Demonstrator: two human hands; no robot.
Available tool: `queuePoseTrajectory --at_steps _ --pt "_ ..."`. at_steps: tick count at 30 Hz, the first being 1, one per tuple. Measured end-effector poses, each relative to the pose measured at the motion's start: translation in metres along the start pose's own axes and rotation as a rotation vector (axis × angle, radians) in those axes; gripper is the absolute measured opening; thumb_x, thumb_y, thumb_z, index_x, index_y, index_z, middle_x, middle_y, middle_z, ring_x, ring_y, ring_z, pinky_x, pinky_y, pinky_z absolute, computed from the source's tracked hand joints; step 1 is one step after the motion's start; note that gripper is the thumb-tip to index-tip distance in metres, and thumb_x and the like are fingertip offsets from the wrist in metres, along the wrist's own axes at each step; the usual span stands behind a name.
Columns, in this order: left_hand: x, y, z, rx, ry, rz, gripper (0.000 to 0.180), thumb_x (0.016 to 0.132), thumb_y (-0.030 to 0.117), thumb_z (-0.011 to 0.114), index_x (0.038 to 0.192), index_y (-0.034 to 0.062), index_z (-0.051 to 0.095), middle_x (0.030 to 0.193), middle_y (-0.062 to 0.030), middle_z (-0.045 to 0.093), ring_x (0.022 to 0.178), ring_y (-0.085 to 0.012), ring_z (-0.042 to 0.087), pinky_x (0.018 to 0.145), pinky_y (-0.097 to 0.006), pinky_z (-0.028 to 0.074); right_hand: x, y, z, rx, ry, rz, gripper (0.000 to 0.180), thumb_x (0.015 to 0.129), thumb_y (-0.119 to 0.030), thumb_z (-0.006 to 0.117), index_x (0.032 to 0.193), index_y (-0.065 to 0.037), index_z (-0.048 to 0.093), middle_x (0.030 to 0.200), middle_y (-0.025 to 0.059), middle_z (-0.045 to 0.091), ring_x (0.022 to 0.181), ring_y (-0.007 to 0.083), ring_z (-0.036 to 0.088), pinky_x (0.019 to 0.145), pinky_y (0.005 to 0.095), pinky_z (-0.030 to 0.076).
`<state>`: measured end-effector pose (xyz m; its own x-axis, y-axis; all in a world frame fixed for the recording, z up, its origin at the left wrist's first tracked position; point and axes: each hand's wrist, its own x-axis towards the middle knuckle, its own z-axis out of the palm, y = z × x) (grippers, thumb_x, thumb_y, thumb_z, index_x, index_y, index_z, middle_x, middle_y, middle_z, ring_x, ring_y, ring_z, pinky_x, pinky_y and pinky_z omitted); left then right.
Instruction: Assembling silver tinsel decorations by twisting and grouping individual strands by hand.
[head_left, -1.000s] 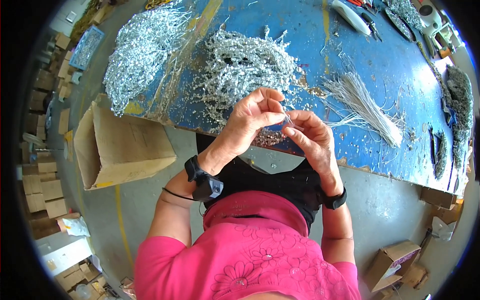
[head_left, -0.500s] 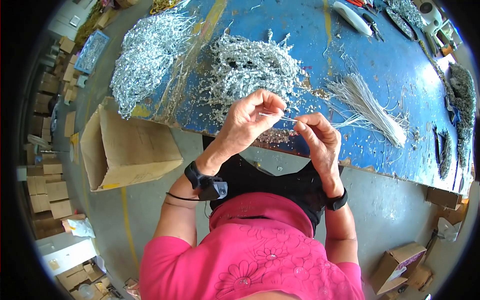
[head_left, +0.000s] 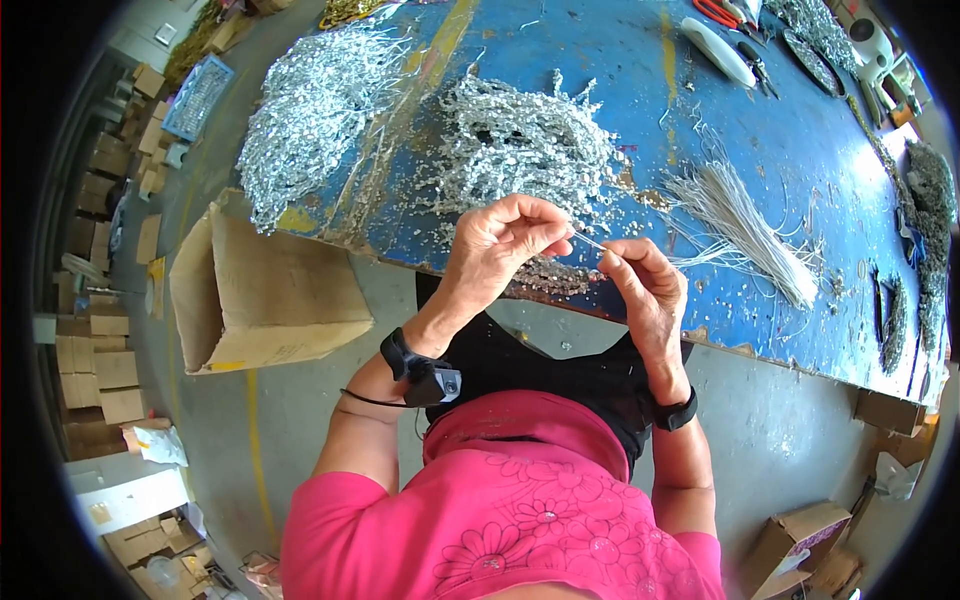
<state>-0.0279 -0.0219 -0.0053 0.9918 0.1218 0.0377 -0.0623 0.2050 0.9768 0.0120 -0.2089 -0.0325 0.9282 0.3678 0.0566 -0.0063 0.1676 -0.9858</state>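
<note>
Silver-white strand runs straight between my two pinches

Here it is, a thin pale line above the table's front edge, with my left hand on one end and my right hand on the other! My left forearm slants up and inward, wrist bent, thumb and fingertips pressed narrow, the other fingers curled. On the right, my forearm stands steeper, thumb meeting forefinger in a tight pinch, the hand a touch lower than its partner. The strand slopes gently down from left to right.

And look at the textures! Just beyond my left hand sits a crinkled silver heap, knobbly and glittering, flecks scattered all round it. Off to the left, a fluffier shiny bundle trails loose thin ends. To the right, a sheaf of smooth pale strands lies slantwise, gathered at the near end, fanned and wispy at the far one. Underneath, the tabletop is scuffed blue, chipped along its rim. Below its left side, a tan cardboard box gapes, its walls flat and creased.
</note>
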Motion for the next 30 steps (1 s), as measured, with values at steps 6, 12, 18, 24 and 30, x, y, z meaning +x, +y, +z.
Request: queuePoseTrajectory --at_steps 6,12,18,24,30 --pt "-0.002 -0.003 0.002 -0.014 0.034 0.053 0.007 0.087 0.002 0.063 0.094 0.0003 0.062 0.088 -0.0057 0.065 0.079 -0.0122 0.064 0.072 -0.022 0.052 -0.002 0.002 -0.001 -0.055 -0.004 0.011 0.007 0.087 -0.006 0.066 0.092 -0.002 0.065 0.085 -0.0014 0.064 0.078 0.0043 0.055 0.072 0.0194 0.044" --pt "0.0 -0.003 0.004 -0.038 0.006 0.134 0.009 0.086 -0.001 0.063 0.095 0.0001 0.06 0.091 -0.0065 0.064 0.08 -0.0123 0.063 0.074 -0.023 0.053 -0.003 0.002 -0.006 -0.081 -0.04 0.022 0.007 0.086 -0.006 0.065 0.092 -0.002 0.065 0.086 0.0001 0.065 0.079 0.0053 0.057 0.073 0.0207 0.045" --pt "-0.006 0.002 0.012 0.102 0.009 0.197 0.011 0.084 0.001 0.066 0.094 0.0022 0.061 0.09 -0.0047 0.064 0.084 -0.011 0.062 0.077 -0.025 0.052 0.008 -0.025 0.004 -0.176 -0.075 -0.02 0.012 0.085 -0.008 0.067 0.095 -0.002 0.066 0.088 0.0037 0.067 0.082 0.0085 0.059 0.076 0.0235 0.046" --pt "-0.004 -0.001 0.013 0.219 0.002 0.272 0.013 0.082 0.003 0.069 0.093 0.0047 0.062 0.09 -0.0021 0.065 0.081 -0.009 0.059 0.074 -0.025 0.049 0.009 -0.026 0.005 -0.185 -0.186 -0.034 0.012 0.084 -0.013 0.07 0.088 -0.002 0.066 0.08 0.0007 0.065 0.077 0.0053 0.057 0.072 0.0227 0.046" --pt "-0.005 -0.002 0.012 0.2 0.021 0.272 0.012 0.082 0.002 0.068 0.093 0.0047 0.062 0.09 -0.002 0.065 0.082 -0.0086 0.059 0.074 -0.025 0.048 0.006 -0.022 0.01 -0.075 -0.148 0.035 0.011 0.086 -0.012 0.067 0.087 -0.001 0.064 0.078 0.0001 0.064 0.076 0.0053 0.057 0.072 0.0224 0.046"
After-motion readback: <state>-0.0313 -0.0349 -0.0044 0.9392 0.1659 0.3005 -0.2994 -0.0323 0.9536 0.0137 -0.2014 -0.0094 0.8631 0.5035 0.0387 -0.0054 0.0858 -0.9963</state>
